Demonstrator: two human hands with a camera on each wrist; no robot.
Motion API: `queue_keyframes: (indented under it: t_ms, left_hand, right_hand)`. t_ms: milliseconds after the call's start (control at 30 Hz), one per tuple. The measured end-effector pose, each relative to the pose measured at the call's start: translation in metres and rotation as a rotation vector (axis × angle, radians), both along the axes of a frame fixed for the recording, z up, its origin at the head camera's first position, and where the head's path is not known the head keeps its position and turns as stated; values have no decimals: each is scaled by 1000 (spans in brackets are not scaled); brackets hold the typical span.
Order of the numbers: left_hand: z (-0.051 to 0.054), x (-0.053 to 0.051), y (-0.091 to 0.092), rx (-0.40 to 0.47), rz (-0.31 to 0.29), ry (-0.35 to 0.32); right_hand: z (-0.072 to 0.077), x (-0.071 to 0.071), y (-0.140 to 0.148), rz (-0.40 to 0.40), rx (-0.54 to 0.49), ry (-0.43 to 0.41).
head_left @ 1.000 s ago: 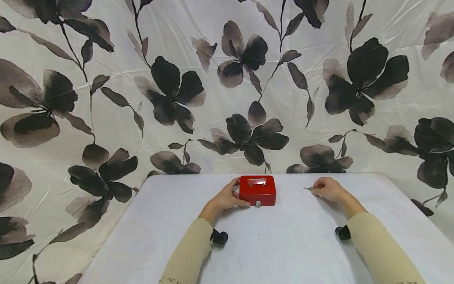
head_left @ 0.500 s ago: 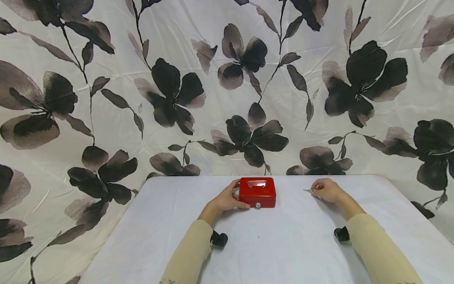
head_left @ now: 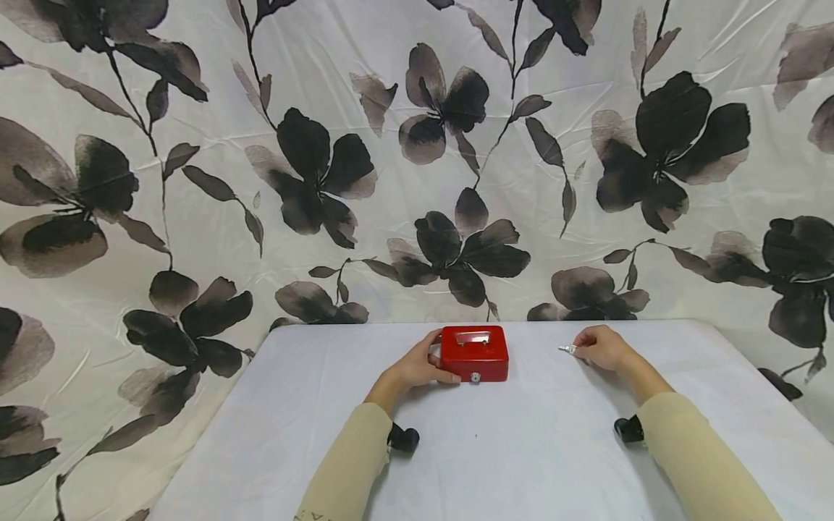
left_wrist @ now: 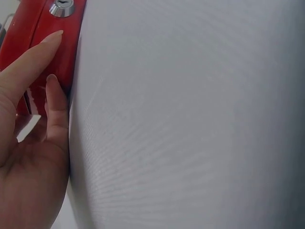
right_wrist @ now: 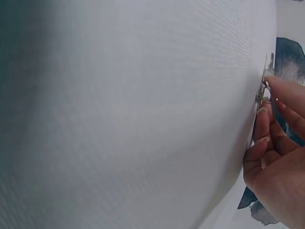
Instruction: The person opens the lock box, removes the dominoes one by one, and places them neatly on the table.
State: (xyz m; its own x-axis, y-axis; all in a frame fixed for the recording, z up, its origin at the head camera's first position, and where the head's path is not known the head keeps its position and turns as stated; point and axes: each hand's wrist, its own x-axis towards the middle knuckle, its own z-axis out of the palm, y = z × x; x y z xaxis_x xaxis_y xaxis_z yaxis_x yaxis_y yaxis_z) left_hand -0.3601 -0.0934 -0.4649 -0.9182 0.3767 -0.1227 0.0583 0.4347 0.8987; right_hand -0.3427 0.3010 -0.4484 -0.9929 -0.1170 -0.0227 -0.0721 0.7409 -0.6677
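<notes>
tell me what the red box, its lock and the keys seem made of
Red box: probably painted metal, glossy, as its smooth surface shines; hard plastic isn't ruled out. Lock: likely metal, silver and polished or chromed, judging by its bright reflections. Keys: likely metal, silvery, from their glint; which metal can't be told.

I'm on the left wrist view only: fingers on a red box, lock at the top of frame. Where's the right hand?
Observer: The right hand is off to the right of the red box, apart from it.
Operator: Holding anything?
Observer: Yes, thumb and fingers pinch what look like small metal keys; too small to count.
Operator: Which way do they stick out?
Observer: Leftward past the fingertips in the head view, on the side facing the box.
</notes>
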Motion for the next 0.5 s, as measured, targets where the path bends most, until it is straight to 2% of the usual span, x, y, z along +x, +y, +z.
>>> queue_keyframes:
  t_ms: [300,500]
  left_hand:
    - [0,0,0,15,0,-5]
    - [-2,-1,-1,14,-5,5]
  right_hand:
    - [6,2,-3,-20,-1,-23]
    - [6,6,-5,25,-15,-1]
